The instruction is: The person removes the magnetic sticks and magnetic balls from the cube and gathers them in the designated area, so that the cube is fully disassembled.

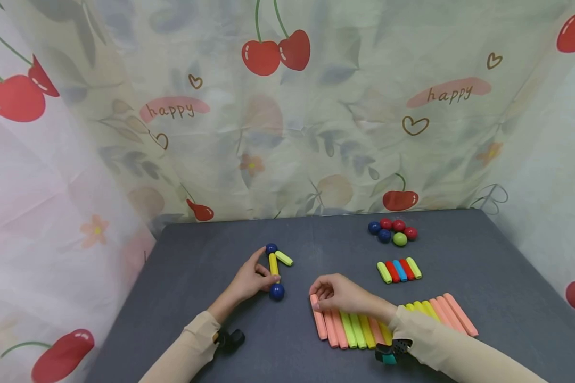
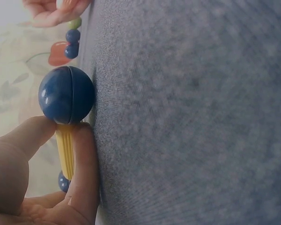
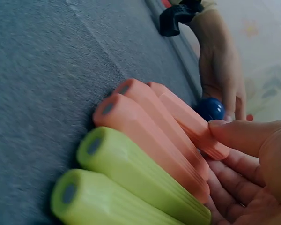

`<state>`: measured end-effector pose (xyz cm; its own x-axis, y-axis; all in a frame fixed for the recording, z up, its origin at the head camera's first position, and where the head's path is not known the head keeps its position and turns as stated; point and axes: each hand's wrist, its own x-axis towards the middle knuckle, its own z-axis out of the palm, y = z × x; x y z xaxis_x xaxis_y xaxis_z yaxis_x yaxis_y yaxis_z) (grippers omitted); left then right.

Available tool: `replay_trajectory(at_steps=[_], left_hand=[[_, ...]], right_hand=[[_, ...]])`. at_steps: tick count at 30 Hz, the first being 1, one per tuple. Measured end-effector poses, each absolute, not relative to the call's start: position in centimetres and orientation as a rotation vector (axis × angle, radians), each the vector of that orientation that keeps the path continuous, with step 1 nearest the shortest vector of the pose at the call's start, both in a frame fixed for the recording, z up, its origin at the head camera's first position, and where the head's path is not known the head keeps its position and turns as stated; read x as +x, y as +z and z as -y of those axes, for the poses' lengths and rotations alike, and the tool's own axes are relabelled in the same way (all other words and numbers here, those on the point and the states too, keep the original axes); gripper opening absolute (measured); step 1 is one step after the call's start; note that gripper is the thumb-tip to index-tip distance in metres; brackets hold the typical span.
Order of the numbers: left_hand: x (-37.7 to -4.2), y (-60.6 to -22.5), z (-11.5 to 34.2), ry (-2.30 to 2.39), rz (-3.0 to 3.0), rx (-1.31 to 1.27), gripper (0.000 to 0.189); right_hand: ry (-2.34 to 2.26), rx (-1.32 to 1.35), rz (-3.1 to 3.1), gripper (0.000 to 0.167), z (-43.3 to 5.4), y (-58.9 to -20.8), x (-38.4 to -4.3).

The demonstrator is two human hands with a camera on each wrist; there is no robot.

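Observation:
My left hand pinches a yellow stick between thumb and fingers, close to the near blue ball. A second blue ball sits at the stick's far end, the index finger reaching to it. Beside that ball a short yellow-green stick lies slanted on the table. My right hand grips the far end of the leftmost pink stick, its thumb on top in the right wrist view. More pink sticks and yellow-green sticks with grey discs in their ends lie alongside.
At the back right of the dark table several balls cluster: blue, red and one green. In front of them is a row of short sticks. The long stick row continues right under my forearm to pink sticks. A printed curtain stands behind.

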<state>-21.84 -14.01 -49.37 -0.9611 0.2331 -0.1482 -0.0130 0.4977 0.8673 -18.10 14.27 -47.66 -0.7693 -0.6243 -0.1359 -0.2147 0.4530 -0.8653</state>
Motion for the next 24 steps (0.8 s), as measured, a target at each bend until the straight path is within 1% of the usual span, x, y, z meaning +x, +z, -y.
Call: replay_trajectory(at_steps=[12, 24], left_hand=[[-21.8, -49.2, 14.1, 1.456, -2.485, 0.184, 0.096], [-21.8, -49.2, 14.1, 1.462, -2.479, 0.189, 0.096]], right_hand=[[-1.210, -0.713, -2.324, 0.021, -14.5, -48.1, -16.6], [-1.189, -0.684, -2.349, 0.020, -14.3, -47.9, -16.5]])
